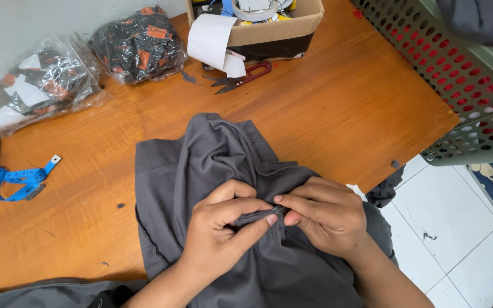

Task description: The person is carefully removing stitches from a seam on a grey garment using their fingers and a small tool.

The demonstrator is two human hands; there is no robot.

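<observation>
- Two clear plastic bags (84, 60) of black, orange and white pieces sit at the far left of the wooden counter (343, 102), well away from the work.
- Past them, a cardboard box (269, 28) stands at the far edge, with a white paper (211, 43) hanging over its side and small red-handled snips (243, 77) lying just in front.
- On the left edge lies a coiled blue measuring tape (4, 177).
- To the right, a grey-green perforated basket (463, 85) stands beside the counter, above a white tiled floor (457, 228).
- Nothing lies between the hands and the cloth.
- Near the front of the counter is a dark grey garment (201, 165), rumpled and folded, spilling over the front edge; its length runs from the near edge away toward the box.
- It looks plain and matte, with a stitched seam down its left side.
- At its middle, the left hand (218, 228) and right hand (320, 214) meet; thumb and forefinger of each are closed in a pinch on a small raised fold of the garment, fingers (269, 218) nearly touching.
</observation>
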